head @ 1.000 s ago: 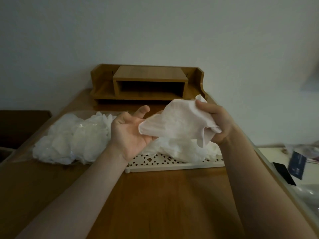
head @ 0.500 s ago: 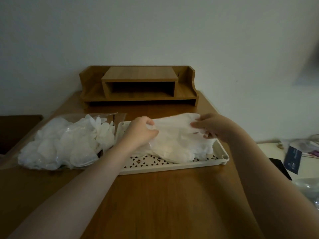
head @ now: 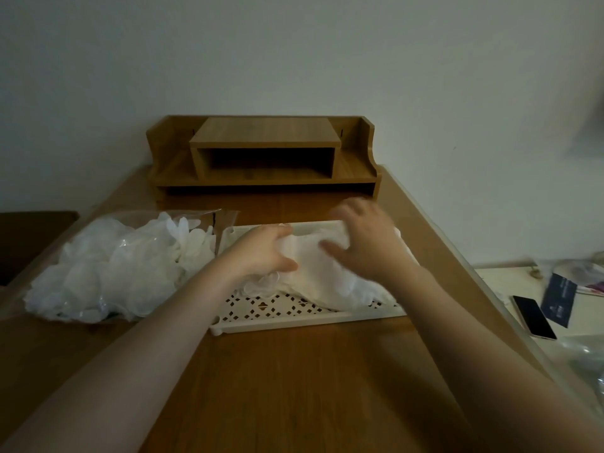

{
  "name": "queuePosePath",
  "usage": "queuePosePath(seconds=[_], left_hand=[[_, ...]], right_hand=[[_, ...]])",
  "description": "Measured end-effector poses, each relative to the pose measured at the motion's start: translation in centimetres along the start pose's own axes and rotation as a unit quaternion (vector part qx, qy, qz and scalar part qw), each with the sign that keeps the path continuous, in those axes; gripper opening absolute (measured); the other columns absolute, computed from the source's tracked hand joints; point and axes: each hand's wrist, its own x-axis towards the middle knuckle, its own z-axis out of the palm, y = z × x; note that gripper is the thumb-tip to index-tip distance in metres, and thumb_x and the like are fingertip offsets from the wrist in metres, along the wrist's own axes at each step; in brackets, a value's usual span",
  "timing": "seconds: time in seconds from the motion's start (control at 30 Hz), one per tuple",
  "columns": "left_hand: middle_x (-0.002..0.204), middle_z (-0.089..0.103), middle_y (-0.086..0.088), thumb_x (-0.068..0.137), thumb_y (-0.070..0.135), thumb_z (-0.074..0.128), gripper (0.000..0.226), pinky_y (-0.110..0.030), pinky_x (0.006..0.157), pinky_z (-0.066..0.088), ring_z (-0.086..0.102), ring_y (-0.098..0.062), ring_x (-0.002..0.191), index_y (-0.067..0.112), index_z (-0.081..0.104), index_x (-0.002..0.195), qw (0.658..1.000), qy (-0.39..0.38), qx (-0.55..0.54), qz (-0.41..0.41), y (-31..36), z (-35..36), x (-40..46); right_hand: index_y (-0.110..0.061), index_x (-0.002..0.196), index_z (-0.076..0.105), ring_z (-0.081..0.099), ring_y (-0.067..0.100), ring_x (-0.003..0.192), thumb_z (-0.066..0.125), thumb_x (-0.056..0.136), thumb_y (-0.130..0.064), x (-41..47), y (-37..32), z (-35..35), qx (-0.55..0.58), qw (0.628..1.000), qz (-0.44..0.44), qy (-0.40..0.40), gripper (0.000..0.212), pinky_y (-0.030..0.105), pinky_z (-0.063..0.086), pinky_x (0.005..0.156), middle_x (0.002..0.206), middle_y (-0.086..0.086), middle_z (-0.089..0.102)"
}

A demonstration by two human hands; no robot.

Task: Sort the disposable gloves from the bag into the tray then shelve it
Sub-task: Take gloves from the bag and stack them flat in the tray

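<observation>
A cream perforated tray (head: 281,313) lies on the wooden table in front of me, with a pile of white disposable gloves (head: 313,276) in it. My left hand (head: 261,253) rests on the pile's left end, fingers curled onto a glove. My right hand (head: 366,237) is blurred with motion, fingers spread, pressing flat on the top glove. To the left lies a clear plastic bag (head: 108,269) with many more white gloves in it. A wooden desk shelf (head: 264,155) with an open middle slot stands at the table's back against the wall.
To the right, on a lower white surface, lie a phone (head: 532,317), a dark card or booklet (head: 559,299) and some clear plastic wrap (head: 588,358). A dark piece of furniture (head: 29,237) stands at the far left. The table's right edge runs diagonally beside my right arm.
The glove that both hands held up in the air has come down onto the pile in the tray. My right hand has let go of it and now lies flat on top.
</observation>
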Motion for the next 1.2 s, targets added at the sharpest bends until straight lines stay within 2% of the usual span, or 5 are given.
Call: queuePosePath(seconds=[0.23,0.47,0.77,1.0,1.2], left_hand=[[0.153,0.030,0.001,0.082,0.018,0.070,0.077,-0.008,0.042,0.036,0.057,-0.006,0.074,0.024,0.029,0.148,1.000,-0.022,-0.019,-0.007,-1.1,-0.5,0.2],[0.156,0.024,0.001,0.085,0.013,0.066,0.075,-0.028,0.104,0.032,0.029,-0.019,0.139,0.023,0.027,0.148,1.000,-0.009,0.025,0.015,-1.7,-0.9,0.3],[0.155,0.027,0.003,0.087,0.018,0.065,0.075,-0.024,0.097,0.037,0.035,-0.018,0.136,0.024,0.024,0.149,0.999,-0.022,0.042,0.013,-1.7,-0.3,0.4],[0.152,0.029,-0.013,0.090,0.054,0.050,0.079,-0.037,0.106,0.037,0.039,-0.028,0.132,0.006,0.024,0.148,0.970,-0.047,0.230,-0.069,-3.0,0.1,0.6],[0.156,0.014,-0.014,0.092,0.036,0.055,0.082,-0.042,0.107,0.037,0.029,-0.030,0.139,0.025,0.000,0.152,0.987,0.002,0.157,-0.043,-3.3,0.6,-0.4]], right_hand=[[-0.017,0.150,0.019,0.015,0.021,0.145,0.034,0.097,-0.007,-0.2,-0.8,1.9,0.043,0.975,-0.005,-0.219,0.056,0.034,0.006,0.117,0.158,0.004,0.018],[-0.022,0.152,0.001,-0.015,0.025,0.145,0.033,0.095,-0.017,-0.7,2.0,-0.1,-0.016,0.956,0.099,-0.277,0.066,0.047,-0.009,0.115,0.160,0.003,-0.008],[-0.028,0.152,0.010,-0.011,0.021,0.146,0.023,0.093,-0.065,-0.1,-1.9,2.4,-0.066,0.983,-0.051,-0.163,0.071,0.051,-0.016,0.112,0.161,-0.001,0.003],[-0.030,0.151,-0.009,-0.019,0.035,0.143,0.022,0.066,-0.091,-0.8,0.7,5.2,-0.085,0.972,0.079,-0.206,0.109,0.063,-0.018,0.108,0.159,0.002,-0.013],[-0.030,0.149,0.002,-0.004,0.037,0.144,0.038,0.061,-0.091,-1.0,1.6,5.0,0.002,0.976,0.120,-0.180,0.113,0.067,0.011,0.110,0.160,0.000,-0.003]])
